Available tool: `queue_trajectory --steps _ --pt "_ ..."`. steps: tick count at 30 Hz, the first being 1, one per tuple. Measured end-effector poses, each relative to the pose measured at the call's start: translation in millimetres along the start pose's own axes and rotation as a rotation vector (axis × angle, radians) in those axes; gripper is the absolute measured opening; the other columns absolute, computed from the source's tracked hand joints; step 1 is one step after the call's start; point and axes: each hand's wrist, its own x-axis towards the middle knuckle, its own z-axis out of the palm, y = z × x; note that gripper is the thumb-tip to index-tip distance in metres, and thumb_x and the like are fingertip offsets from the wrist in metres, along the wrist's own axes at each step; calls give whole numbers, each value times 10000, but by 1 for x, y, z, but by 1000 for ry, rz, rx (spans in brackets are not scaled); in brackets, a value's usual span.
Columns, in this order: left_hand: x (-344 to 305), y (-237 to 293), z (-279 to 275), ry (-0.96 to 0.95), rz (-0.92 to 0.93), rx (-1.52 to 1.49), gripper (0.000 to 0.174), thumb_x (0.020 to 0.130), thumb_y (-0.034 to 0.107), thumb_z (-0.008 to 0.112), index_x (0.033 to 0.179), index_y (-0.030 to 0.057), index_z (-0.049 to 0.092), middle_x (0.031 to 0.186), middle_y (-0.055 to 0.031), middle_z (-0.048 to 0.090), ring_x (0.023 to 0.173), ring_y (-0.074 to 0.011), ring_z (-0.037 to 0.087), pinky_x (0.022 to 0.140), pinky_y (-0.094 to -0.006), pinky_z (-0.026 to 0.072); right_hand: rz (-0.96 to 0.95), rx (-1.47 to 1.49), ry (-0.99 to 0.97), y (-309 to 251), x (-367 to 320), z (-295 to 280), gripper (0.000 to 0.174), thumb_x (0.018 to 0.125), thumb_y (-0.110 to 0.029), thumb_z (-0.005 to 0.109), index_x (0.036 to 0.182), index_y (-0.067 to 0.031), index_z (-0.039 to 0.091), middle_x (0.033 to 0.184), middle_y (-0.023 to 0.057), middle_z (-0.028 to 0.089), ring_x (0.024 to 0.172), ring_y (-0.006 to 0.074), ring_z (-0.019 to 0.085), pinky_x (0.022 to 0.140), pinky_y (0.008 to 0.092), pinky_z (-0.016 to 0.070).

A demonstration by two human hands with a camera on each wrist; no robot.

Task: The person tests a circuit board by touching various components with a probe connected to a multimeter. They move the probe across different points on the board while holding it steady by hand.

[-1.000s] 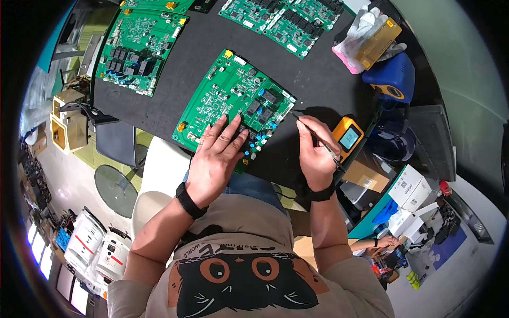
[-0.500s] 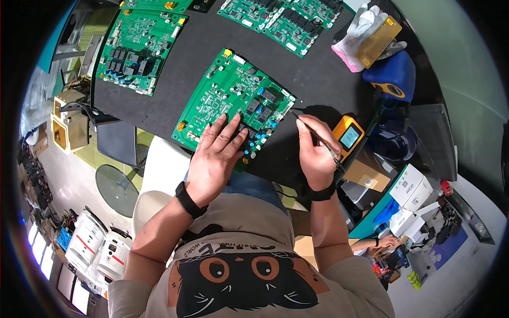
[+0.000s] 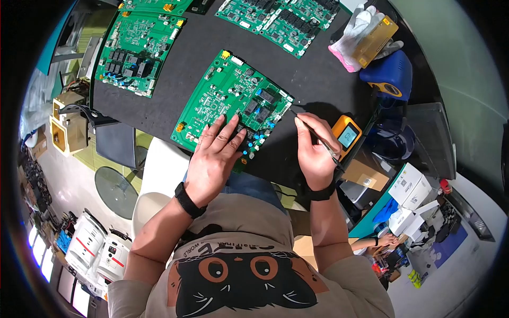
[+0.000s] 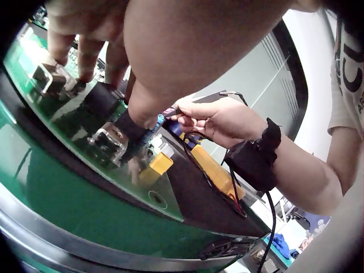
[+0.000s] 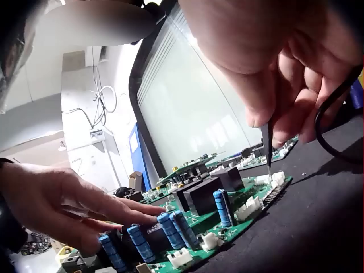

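Note:
A green circuit board (image 3: 204, 103) with relays and blue cylindrical components lies on the dark table. My left hand (image 3: 216, 159) rests on its near side, fingers spread and fairly straight. In the right wrist view those fingers lie beside the blue cylindrical components (image 5: 139, 242). My right hand (image 3: 317, 153) pinches slim dark tweezers (image 5: 267, 142) between thumb and fingers. Their fine point comes down at the white connectors (image 5: 277, 180) along the board's right edge. From the left wrist view, the right hand (image 4: 219, 120) shows beyond the left thumb.
More circuit boards (image 3: 139, 47) lie at the back left, with others (image 3: 289, 26) at the back centre. To the right are white gloves (image 3: 355, 37), a blue device (image 3: 389, 74) and a yellow meter (image 3: 347, 135) with a lit display. A cardboard box (image 3: 366, 172) is below the meter.

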Motion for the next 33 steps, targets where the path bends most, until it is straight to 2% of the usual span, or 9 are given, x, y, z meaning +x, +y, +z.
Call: queue_trajectory --steps 6,15,19,20,21,23,24,33 --pt "0 -1 0 -6 2 3 508 835 87 730 1333 93 634 1519 -100 486 1405 -361 431 1146 -504 362 50 31 -26 6 -2 1 143 842 81 716 974 28 703 951 143 730 861 258 698 783 317 553" --pt "-1 0 0 1 0 7 506 833 90 731 1330 96 636 1520 -99 484 1410 -355 427 1149 -507 361 16 -61 8 6 -4 -4 120 849 84 703 956 31 698 948 140 730 860 263 697 786 325 550" --pt "-1 0 0 4 -6 6 511 831 88 734 1332 97 635 1519 -101 485 1412 -355 424 1153 -507 356 49 37 47 3 -7 -6 112 863 54 722 973 36 707 943 139 731 838 226 704 764 302 552" --pt "-1 0 1 5 -4 4 511 831 88 734 1332 97 635 1519 -101 485 1412 -355 424 1153 -507 356 94 58 43 8 -8 -6 111 877 30 730 987 35 716 944 127 735 826 185 702 754 281 549" --pt "-1 0 1 6 -3 -2 512 831 86 733 1333 96 634 1519 -102 485 1413 -357 423 1154 -508 354 92 58 44 11 -9 -5 111 877 30 730 987 35 716 944 127 735 826 185 702 754 281 549" --pt "-1 -1 0 7 -2 -3 514 830 84 733 1334 95 633 1518 -102 485 1414 -359 422 1154 -510 352 239 134 31 13 -10 -2 116 888 9 734 1002 30 723 932 101 739 802 139 684 725 257 535" --pt "-1 0 -1 4 -7 -5 514 830 82 732 1334 94 633 1519 -102 484 1415 -361 420 1155 -511 351 259 172 49 12 -10 0 122 895 -11 741 1013 18 730 908 69 737 773 94 656 690 234 516" --pt "-1 1 -1 -11 -11 -3 512 838 75 722 1340 96 628 1528 -104 475 1419 -364 414 1154 -520 349 309 189 78 15 -11 4 122 900 -21 747 1015 14 724 890 37 727 753 59 620 668 212 491"
